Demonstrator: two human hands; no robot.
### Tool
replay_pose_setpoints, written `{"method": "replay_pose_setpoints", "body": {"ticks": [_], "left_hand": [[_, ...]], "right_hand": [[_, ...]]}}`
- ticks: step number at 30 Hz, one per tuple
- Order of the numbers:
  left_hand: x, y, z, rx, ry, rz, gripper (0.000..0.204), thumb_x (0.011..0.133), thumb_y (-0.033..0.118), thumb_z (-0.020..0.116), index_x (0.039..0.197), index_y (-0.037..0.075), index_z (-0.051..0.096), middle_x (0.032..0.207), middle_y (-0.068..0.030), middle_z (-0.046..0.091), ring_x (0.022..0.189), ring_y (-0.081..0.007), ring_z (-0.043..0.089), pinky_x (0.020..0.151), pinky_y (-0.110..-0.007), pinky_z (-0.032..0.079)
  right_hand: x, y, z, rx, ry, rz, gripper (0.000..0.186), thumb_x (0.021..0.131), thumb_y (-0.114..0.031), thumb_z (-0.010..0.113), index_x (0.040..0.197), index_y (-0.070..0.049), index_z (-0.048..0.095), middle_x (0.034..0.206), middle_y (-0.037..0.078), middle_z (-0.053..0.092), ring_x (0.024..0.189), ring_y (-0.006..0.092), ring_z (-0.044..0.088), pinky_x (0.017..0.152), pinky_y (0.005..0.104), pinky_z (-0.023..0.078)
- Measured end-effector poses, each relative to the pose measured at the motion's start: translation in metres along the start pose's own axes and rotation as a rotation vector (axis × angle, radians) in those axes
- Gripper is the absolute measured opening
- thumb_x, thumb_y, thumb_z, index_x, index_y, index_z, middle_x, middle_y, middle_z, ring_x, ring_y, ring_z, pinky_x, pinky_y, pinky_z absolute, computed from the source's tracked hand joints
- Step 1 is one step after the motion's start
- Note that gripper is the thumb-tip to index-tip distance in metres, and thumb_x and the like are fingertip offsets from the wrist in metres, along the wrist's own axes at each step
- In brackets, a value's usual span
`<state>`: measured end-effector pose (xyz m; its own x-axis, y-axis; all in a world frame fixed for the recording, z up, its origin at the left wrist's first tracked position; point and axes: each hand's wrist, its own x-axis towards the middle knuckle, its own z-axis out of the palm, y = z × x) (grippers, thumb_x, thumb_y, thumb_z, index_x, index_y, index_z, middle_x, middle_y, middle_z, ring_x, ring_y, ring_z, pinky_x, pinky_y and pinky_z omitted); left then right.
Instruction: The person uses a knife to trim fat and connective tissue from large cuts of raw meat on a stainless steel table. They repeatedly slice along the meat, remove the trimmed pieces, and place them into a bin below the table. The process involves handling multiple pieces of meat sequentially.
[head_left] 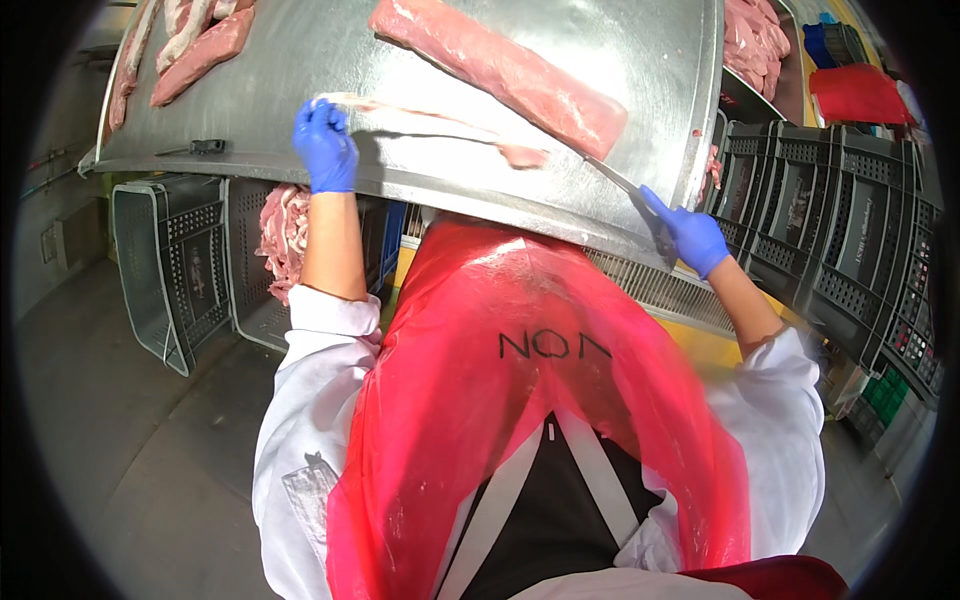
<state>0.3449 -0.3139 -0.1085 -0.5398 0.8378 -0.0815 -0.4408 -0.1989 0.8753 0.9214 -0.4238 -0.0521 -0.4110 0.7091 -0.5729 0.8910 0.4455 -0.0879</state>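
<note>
Loin [500, 75] lies slantwise across the metal tabletop [240, 120], its right end by the tip of a knife [615, 178]. The person's left hand [328, 155] has its fingers pinched together on 1 end of a pale strip [420, 112], which stretches rightward on the near side of the loin and looks apart from it. The right hand [697, 240] has its fingers closed round the knife, the index finger laid out along it (whether the tip touches the meat is hard to tell). The step in hand seems to be trimming, with this strip apparently free. The next move likely calls for the left fingers to release the strip well clear of the loin, perhaps into the crate [250, 310] of trimmings [280, 235] below, keeping the blade away from that hand.
</note>
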Motion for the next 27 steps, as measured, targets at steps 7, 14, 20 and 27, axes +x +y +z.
{"method": "replay_pose_setpoints", "body": {"ticks": [7,14,20,27], "left_hand": [[0.030,0.006,-0.108,1.759,-0.223,0.450,0.025,0.081,0.010,0.066,0.104,0.001,0.065,0.107,-0.0234,0.068,0.096,-0.0410,0.067,0.086,-0.049,0.052],[-0.030,-0.036,-0.033,1.749,-0.790,0.560,0.022,0.084,0.020,0.068,0.101,0.006,0.066,0.099,-0.0193,0.068,0.097,-0.0363,0.066,0.083,-0.052,0.047],[-0.059,-0.045,-0.026,1.892,-0.583,0.319,0.018,0.089,0.026,0.064,0.086,0.008,0.067,0.079,-0.0174,0.070,0.080,-0.0371,0.069,0.079,-0.053,0.045],[-0.064,-0.037,-0.037,1.759,-0.676,0.300,0.024,0.094,0.026,0.057,0.086,0.005,0.066,0.079,-0.0201,0.070,0.075,-0.0406,0.069,0.076,-0.057,0.047]], "right_hand": [[0.005,-0.008,-0.005,0.284,0.265,-0.175,0.084,0.091,-0.011,0.061,0.163,-0.036,0.025,0.084,0.020,0.068,0.070,0.0402,0.068,0.066,0.0488,0.055],[0.126,-0.151,-0.042,0.710,0.302,-0.210,0.069,0.101,-0.023,0.053,0.163,-0.031,0.023,0.098,0.028,0.070,0.088,0.0476,0.068,0.081,0.0536,0.053],[0.209,-0.225,-0.043,0.572,0.194,-0.189,0.076,0.097,-0.011,0.046,0.165,-0.031,0.016,0.103,0.027,0.071,0.089,0.0434,0.070,0.082,0.0530,0.054],[0.265,-0.213,-0.090,0.354,0.291,-0.183,0.081,0.094,-0.007,0.046,0.165,-0.031,0.016,0.091,0.027,0.071,0.078,0.0436,0.069,0.075,0.0528,0.054]]}}
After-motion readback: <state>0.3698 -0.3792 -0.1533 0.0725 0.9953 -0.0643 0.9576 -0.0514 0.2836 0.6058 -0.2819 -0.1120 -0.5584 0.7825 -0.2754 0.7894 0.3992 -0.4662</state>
